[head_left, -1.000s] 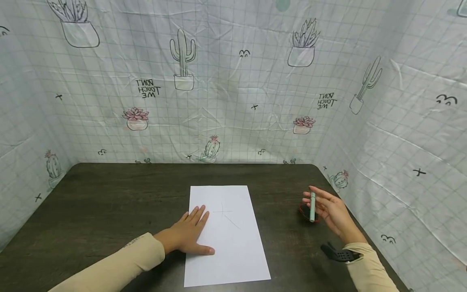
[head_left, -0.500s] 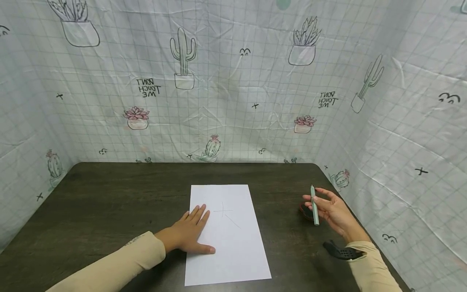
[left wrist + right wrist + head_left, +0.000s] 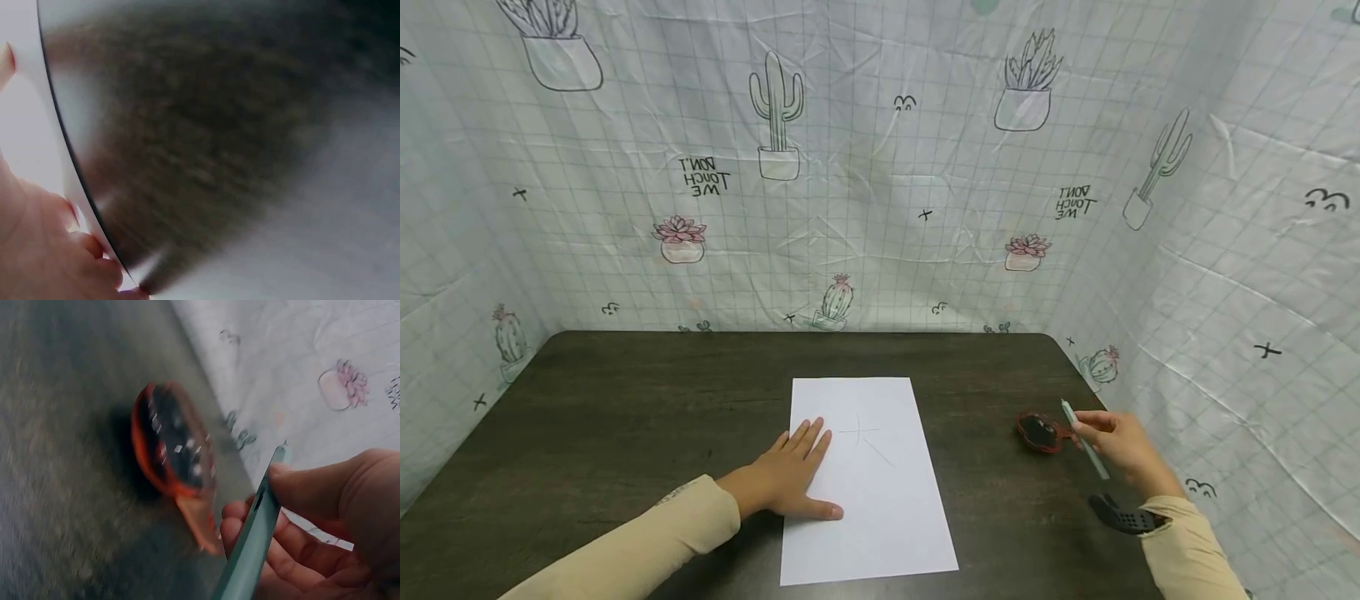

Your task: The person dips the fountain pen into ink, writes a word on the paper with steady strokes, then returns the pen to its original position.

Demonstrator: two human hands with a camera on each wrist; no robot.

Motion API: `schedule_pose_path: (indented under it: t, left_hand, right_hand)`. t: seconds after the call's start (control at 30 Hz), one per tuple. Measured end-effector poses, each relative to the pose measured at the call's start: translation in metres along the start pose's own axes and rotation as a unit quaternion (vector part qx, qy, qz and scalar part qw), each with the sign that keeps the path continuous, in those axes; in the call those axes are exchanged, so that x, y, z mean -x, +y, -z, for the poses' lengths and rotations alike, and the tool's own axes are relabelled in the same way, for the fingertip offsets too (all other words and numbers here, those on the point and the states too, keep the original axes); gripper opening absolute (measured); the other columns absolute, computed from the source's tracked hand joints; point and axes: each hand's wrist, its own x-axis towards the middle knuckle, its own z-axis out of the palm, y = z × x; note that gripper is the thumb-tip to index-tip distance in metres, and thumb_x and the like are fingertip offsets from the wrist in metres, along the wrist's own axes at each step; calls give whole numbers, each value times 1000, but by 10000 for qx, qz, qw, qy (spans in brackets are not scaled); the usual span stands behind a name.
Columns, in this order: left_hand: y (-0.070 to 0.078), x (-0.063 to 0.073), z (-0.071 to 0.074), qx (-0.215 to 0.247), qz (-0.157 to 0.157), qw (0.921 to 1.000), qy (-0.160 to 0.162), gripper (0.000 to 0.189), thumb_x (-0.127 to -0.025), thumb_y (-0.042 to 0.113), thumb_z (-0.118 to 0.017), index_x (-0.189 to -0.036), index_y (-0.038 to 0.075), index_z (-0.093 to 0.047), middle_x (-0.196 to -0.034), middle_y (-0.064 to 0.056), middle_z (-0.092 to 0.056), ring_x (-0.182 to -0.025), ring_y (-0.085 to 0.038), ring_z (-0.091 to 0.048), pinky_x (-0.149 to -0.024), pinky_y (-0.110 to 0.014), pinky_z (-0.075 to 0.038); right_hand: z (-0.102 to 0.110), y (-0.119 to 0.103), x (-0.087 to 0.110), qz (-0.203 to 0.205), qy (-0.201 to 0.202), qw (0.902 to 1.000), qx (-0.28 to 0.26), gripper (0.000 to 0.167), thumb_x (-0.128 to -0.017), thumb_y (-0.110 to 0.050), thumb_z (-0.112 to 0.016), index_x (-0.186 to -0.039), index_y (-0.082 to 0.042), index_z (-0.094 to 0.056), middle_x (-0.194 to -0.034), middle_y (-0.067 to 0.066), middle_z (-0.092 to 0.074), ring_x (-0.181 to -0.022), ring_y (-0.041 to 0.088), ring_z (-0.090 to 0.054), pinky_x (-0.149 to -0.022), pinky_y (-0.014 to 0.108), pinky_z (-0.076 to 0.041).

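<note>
My left hand (image 3: 786,479) lies flat with fingers spread on the left side of a white sheet of paper (image 3: 902,525). Several thin straight lines mark the sheet's upper half. At the right, my right hand (image 3: 1123,442) pinches a slim pale green pen-shaped tool (image 3: 253,544) between thumb and fingers. Its narrow tip slants up past the thumb, and a small dark slot shows in its side. Left of these fingers lies an oval thing with a red-orange rim, dark face and short handle (image 3: 200,522); the handle's end is right by the fingertips.
A dark wood-grain table (image 3: 662,400) bears everything. Cloth printed with cacti (image 3: 865,200) hangs behind it and along both sides. A black wristband (image 3: 1123,514) sits on my right wrist.
My right hand has moved right and turned, uncovering the red-rimmed oval thing. The green tool now slants the other way, tip up-left. The left hand and paper have stayed put.
</note>
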Motion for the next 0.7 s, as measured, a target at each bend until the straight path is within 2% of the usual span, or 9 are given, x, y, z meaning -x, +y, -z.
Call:
schedule_pose_path:
  t: [0.1, 0.27, 0.43, 0.7]
  left_hand:
    - [0, 0, 1, 12, 9, 10000, 12, 114, -75, 82, -49, -154, 6, -16, -161, -14, -5, -148, -32, -5, -115, -53, -13]
    - [-1, -1, 0, -5, 9, 10000, 28, 114, -75, 82, -49, -154, 6, -16, -161, -14, -5, -148, -32, -5, -115, -52, -14]
    - [-2, 0, -1, 17, 1, 10000, 42, 114, -75, 82, -49, -154, 6, -16, -161, -15, -5, -147, -32, -6, -115, -52, -14]
    - [-2, 0, -2, 62, -31, 10000, 39, 114, -75, 82, -49, -154, 6, -16, -161, -15, -5, -147, -33, -5, -115, -53, -14]
  right_hand:
    - [0, 5, 0, -71, 126, 9987, 487, 41, -97, -15, -57, -122, 17, -54, -96, 21, -71, -77, 14, -64, -63, 28, -48]
    - [0, 15, -1, -122, 257, 9942, 1038, 37, -94, -16, -61, -112, 16, -60, -93, 20, -70, -75, 14, -59, -63, 30, -46]
    - [-2, 22, -1, -124, 299, 9925, 1183, 36, -93, -17, -62, -109, 15, -62, -91, 20, -70, -74, 15, -57, -63, 30, -45]
    - [-4, 29, -4, -341, 268, 9923, 1161, 39, -95, -19, -60, -113, 15, -61, -97, 23, -67, -75, 18, -56, -62, 31, -46]
